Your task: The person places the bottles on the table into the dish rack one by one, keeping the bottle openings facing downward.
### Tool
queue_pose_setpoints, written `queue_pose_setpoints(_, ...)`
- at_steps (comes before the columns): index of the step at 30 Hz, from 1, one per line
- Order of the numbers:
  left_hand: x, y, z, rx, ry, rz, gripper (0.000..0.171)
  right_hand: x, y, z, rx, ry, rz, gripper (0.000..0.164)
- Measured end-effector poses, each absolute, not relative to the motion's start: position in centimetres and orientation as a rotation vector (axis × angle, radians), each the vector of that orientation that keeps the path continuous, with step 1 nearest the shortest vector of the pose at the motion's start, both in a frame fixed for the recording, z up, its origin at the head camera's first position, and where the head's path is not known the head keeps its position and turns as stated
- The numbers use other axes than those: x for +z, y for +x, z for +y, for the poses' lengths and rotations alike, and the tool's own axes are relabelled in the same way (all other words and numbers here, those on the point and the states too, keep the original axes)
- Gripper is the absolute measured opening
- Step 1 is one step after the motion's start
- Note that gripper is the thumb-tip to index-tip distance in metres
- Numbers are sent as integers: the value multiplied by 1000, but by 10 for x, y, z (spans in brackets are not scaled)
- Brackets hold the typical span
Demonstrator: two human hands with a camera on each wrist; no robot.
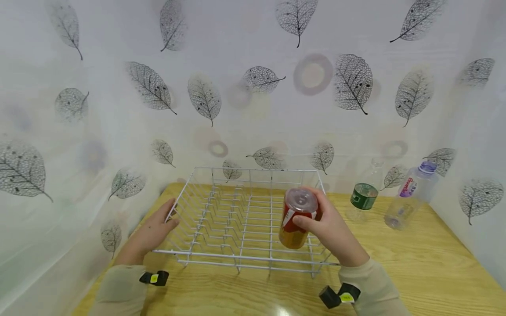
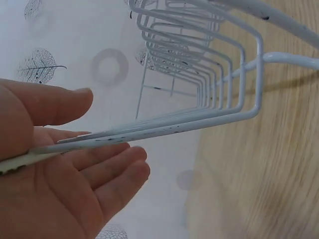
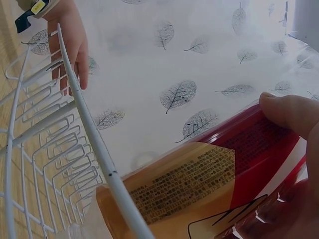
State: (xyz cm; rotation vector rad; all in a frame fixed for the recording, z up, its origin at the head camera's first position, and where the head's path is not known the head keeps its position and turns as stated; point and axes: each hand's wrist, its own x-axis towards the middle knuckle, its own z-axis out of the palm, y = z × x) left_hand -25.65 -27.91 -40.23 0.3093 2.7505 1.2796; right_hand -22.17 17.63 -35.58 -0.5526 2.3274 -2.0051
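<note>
My right hand [image 1: 332, 228] grips a red and gold can [image 1: 294, 237] with a clear plastic lid, thumb on the near side and fingers round the far side. In the head view the can overlaps the right part of a white wire dish rack [image 1: 253, 254]. Small print covers the gold part of the can [image 3: 184, 189] in the right wrist view. My left hand [image 1: 154, 230] is at the rack's left side. The left wrist view has the rack's rim [image 2: 164, 132] running between the thumb and the outstretched fingers [image 2: 122, 186] of that hand.
A clear bottle with a green label [image 1: 364, 196] stands behind and right of the rack. Beside it, a larger clear bottle with a purple neck [image 1: 411, 193] leans in the view. The wooden table [image 1: 427, 272] meets a leaf-printed sheet [image 1: 253, 123] at the back and sides.
</note>
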Motion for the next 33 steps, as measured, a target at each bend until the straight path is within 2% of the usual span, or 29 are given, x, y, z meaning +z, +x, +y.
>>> queue_pose_setpoints(5,-404,-257,-278,1403,370,2692,64,-351,-219,181,-2001,-579,2361,69)
queue_pose_setpoints(15,-409,-258,-281,1593,388,2572,62,-326,-226,181,-1961,-694,2448,69)
queue_pose_setpoints(23,-408,-256,-282,1587,373,2572,61,-313,-270,162,-1956,-600,2475,71)
queue_pose_setpoints(33,-410,-258,-283,1569,354,2574,62,-326,-334,131,-1988,-376,2475,72)
